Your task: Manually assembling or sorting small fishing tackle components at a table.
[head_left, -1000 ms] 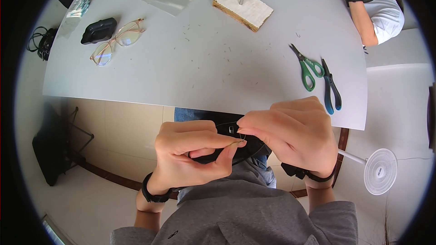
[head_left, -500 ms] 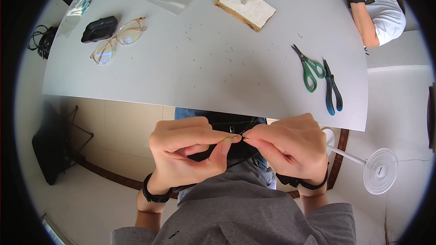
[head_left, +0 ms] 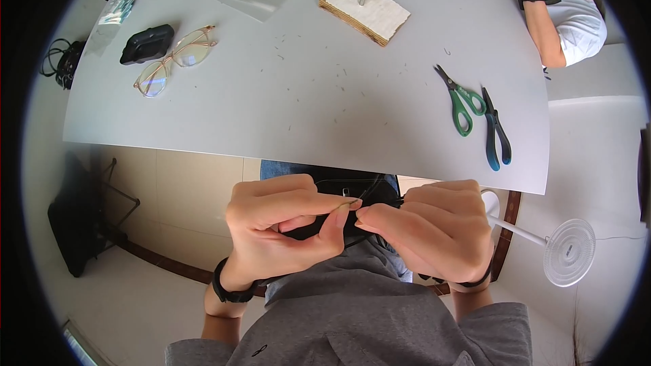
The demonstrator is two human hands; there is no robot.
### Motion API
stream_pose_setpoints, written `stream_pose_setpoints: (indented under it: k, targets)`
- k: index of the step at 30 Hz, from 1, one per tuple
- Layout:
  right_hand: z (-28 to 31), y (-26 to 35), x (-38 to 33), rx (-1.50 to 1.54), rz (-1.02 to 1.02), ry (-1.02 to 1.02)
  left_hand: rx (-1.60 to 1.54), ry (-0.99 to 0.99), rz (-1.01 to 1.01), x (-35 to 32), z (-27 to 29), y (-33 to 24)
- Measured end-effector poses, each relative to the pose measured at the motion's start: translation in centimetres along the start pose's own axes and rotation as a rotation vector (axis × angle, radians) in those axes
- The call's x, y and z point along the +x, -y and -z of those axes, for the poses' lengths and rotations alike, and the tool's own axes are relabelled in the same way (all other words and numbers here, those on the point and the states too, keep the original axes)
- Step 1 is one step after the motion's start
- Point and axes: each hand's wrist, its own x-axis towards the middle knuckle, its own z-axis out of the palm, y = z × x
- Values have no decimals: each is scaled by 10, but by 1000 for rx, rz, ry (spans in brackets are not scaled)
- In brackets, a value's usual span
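Both my hands are in front of my lap, just off the near table edge, with their fingertips almost meeting. My left hand (head_left: pixel 285 220) is closed in a pinch, thumb against index finger, on a thin thread (head_left: pixel 350 204) whose short end shows at the fingertips. A fine strand also arches behind the fingers against the black cloth of my lap. My right hand (head_left: pixel 434 227) is closed too, its thumb and index tips right beside the left thumb. Whatever lies between the right fingertips is too small or hidden to make out.
On the table (head_left: pixel 224 118) lie green-handled scissors (head_left: pixel 462 103), pliers (head_left: pixel 496 129), a small hook (head_left: pixel 447 51) and scattered clippings. A rod stands on a white-topped block (head_left: pixel 380 17). Glasses (head_left: pixel 173 61) and a black case (head_left: pixel 147 44) lie left. A co-worker's arm (head_left: pixel 542 24) rests at the far right.
My right hand has turned and its fingertips have shifted slightly down and left, beside the left thumb. The left hand keeps its pinch, nearly still.
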Motion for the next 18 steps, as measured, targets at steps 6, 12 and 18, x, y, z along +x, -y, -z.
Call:
stream_pose_setpoints:
  k: [6,12,18]
  targets:
    - [8,-9,11,-10,6,34,-46,24,-7,-1,-3,0]
    - [1,-19,14,126,-74,66,-97,61,11,-2,0,1]
    - [-13,-19,3,276,-124,-5,-160,8,-4,-7,1,8]
